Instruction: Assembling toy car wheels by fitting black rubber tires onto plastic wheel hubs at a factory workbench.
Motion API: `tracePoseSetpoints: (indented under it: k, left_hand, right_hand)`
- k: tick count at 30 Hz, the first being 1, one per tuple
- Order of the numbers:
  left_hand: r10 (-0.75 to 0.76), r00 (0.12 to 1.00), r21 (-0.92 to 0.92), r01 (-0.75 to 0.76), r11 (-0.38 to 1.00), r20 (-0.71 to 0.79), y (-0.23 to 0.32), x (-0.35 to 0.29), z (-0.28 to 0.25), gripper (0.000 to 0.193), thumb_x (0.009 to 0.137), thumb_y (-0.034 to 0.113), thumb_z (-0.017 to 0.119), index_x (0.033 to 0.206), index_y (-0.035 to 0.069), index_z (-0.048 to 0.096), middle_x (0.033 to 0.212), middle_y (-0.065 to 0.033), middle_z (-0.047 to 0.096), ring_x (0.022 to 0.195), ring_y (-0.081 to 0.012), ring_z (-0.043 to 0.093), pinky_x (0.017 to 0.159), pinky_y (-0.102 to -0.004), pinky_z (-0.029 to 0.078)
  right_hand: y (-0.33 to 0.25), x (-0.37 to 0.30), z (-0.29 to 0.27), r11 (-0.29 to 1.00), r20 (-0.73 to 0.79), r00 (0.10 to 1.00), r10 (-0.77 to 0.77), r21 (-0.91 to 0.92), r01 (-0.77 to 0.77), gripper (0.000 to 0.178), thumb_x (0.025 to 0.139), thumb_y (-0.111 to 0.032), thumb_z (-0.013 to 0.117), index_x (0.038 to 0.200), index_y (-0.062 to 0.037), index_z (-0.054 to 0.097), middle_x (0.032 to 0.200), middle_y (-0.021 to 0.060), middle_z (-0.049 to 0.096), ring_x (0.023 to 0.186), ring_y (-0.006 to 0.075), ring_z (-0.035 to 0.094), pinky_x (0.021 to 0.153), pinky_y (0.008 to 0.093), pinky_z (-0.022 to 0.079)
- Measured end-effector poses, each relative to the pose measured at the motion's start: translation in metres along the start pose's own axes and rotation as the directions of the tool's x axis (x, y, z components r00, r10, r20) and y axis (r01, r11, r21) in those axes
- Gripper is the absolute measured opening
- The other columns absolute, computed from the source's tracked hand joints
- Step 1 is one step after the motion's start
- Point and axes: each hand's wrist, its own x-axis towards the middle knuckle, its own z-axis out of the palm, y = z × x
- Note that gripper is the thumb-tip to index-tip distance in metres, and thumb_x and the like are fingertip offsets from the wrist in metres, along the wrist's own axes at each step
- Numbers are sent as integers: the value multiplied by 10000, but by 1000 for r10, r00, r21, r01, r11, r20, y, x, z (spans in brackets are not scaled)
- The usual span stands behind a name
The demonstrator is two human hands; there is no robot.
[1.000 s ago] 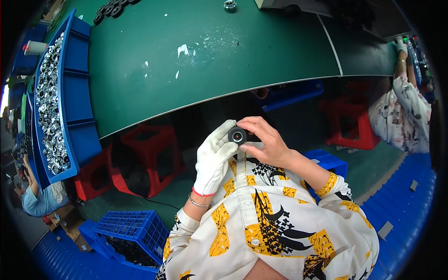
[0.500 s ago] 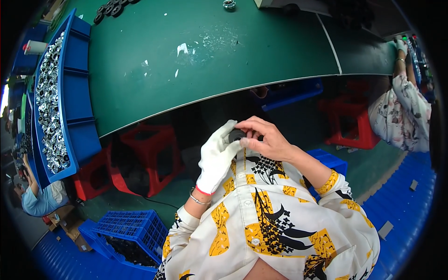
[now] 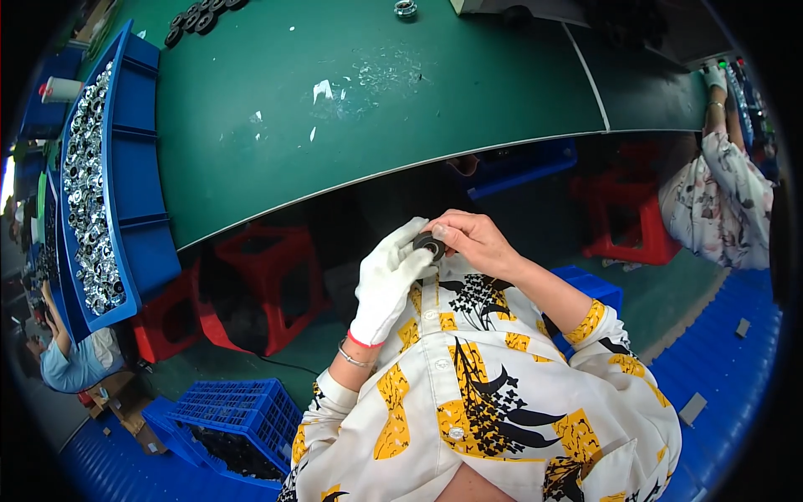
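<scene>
A small black ring-shaped part is held in front of my chest, just off the table's near edge. My left hand, in a white glove with a red cuff, closes around it from the left, thumb along its lower side. From the right, my bare right hand pinches its upper right rim between thumb and fingers. The ring's opening faces up toward me. Part of its edge is hidden by my fingers.
A green table lies ahead. At its left, a blue bin holds many shiny metal rings. Several black rings and one metal part lie far back. Red stools, a blue crate and co-workers are around.
My right thumb and fingers have shifted up on the black ring, which has tilted so that its opening shows more. My left hand stays around it.
</scene>
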Motion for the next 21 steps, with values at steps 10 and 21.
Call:
tracePoseSetpoints:
  k: [10,21]
  left_hand:
    - [-148,987,-230,131,964,-59,-4,7,-8,334,923,73,524,1222,-76,520,1105,-154,614,897,-202,645,762,-335,578]
    - [-13,993,-26,10,1000,-115,13,0,-9,406,959,209,528,1278,-41,499,1104,-167,631,949,-204,635,854,-317,517]
  right_hand:
    - [2,1,-2,993,77,990,-116,-9,117,219,917,-95,575,1109,3,615,975,30,548,850,78,548,725,230,473]
    - [-83,6,-13,775,-1,801,-599,-255,579,245,756,20,682,998,-19,662,970,73,587,814,103,574,661,220,475]
